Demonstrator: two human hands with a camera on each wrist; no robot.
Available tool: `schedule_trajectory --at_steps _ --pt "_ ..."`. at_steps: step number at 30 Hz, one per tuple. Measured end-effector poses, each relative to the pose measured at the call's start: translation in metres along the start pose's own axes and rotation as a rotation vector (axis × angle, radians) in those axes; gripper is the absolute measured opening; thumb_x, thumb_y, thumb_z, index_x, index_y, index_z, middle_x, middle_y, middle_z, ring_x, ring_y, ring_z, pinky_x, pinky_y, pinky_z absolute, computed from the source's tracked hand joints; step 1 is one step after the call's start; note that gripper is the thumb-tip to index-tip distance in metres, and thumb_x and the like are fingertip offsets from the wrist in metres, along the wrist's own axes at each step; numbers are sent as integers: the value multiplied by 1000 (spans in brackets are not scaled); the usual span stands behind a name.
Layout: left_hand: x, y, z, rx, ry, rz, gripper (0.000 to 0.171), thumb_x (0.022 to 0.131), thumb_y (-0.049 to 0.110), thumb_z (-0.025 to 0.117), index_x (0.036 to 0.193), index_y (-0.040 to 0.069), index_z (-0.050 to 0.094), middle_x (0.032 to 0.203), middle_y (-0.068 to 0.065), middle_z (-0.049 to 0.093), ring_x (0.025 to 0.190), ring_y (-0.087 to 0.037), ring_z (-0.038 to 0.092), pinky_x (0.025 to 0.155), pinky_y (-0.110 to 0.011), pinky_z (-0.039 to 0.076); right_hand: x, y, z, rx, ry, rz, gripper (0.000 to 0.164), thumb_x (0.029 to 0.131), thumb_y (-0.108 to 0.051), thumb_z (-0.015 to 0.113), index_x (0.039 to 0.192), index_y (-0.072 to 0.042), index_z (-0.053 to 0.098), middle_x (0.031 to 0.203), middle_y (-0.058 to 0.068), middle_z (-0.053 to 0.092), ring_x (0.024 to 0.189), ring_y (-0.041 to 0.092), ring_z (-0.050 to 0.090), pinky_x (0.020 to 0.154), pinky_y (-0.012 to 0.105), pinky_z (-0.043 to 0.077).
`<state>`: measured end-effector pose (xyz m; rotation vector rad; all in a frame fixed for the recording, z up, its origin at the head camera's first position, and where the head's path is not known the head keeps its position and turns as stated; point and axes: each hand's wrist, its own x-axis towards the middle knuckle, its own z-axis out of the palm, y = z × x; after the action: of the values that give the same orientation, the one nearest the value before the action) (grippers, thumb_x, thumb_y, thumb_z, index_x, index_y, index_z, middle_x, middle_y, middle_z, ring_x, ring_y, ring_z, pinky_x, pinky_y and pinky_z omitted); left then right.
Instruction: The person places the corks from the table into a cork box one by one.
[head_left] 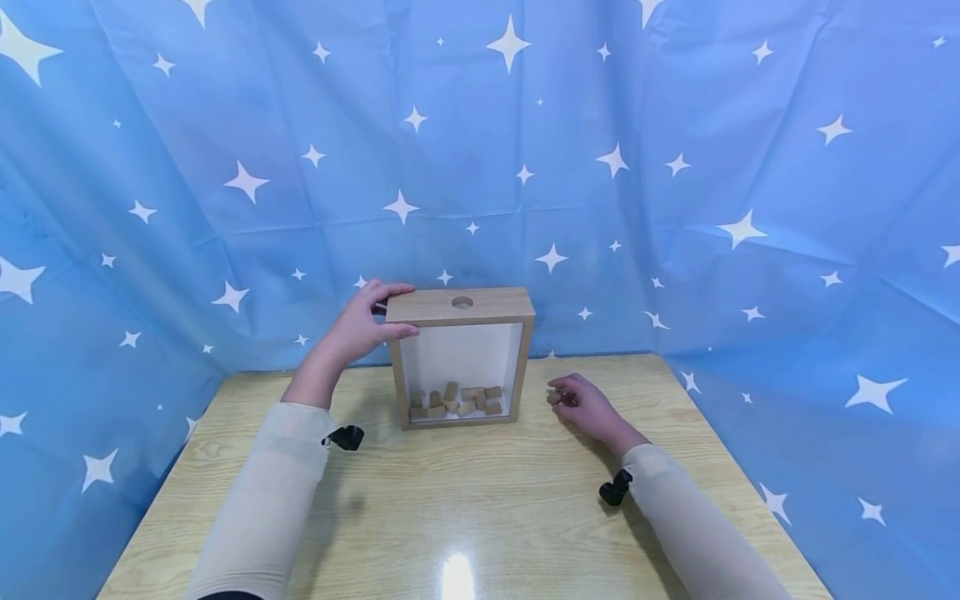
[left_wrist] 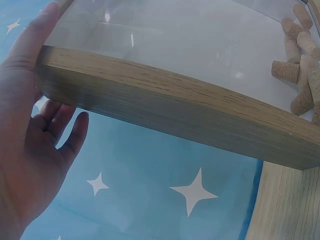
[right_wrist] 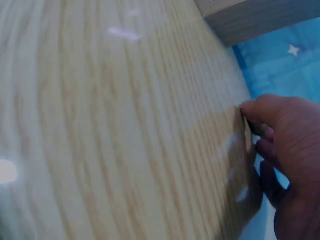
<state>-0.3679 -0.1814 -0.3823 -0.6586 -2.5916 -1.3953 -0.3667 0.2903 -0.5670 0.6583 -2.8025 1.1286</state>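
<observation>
A wooden shadow box (head_left: 459, 310) with a clear front and a round hole in its top stands upright on the table. Several corks (head_left: 472, 393) lie piled along its bottom; the left wrist view shows corks (left_wrist: 285, 71) behind the clear panel. My left hand (head_left: 365, 323) grips the box's upper left corner, thumb on the front and fingers at the back. To the right of the box, my right hand (head_left: 588, 408) pinches a cork (head_left: 553, 398) just over the table. In the right wrist view the right hand (right_wrist: 295, 155) mostly hides that cork.
The wood-grain table (head_left: 450, 500) has its back edge just behind the box. A blue curtain with white stars (head_left: 480, 167) hangs close at the back and both sides. Black wrist cameras (head_left: 615, 487) stick out from both sleeves.
</observation>
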Motion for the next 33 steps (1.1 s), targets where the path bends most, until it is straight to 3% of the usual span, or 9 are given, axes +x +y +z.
schedule_trajectory --at_steps 11,19,26,33 --pt "0 -2 -1 5 -5 5 75 92 38 94 159 24 62 134 -8 53 126 -34 54 104 -59 49 -1 3 3 -26 8 -15 32 105 -3 75 137 2 73 123 12 66 107 27 65 94 49 55" --pt "1 -3 0 -4 6 8 73 90 42 95 156 31 64 136 -5 56 125 -33 56 104 -56 51 -3 4 4 -47 6 55 27 105 -14 78 130 -4 77 113 6 65 95 20 59 89 45 52" --pt "1 -1 -1 0 10 8 73 92 34 94 157 28 63 137 -6 56 126 -33 56 104 -57 51 -4 4 5 4 22 80 26 105 -16 79 129 -4 78 107 4 67 91 19 60 86 42 53" --pt "0 0 -1 7 18 -4 72 91 34 95 156 29 64 138 -5 56 127 -32 57 105 -57 51 -5 5 3 91 54 106 35 106 -19 78 137 -2 75 108 7 65 91 22 58 84 40 52"
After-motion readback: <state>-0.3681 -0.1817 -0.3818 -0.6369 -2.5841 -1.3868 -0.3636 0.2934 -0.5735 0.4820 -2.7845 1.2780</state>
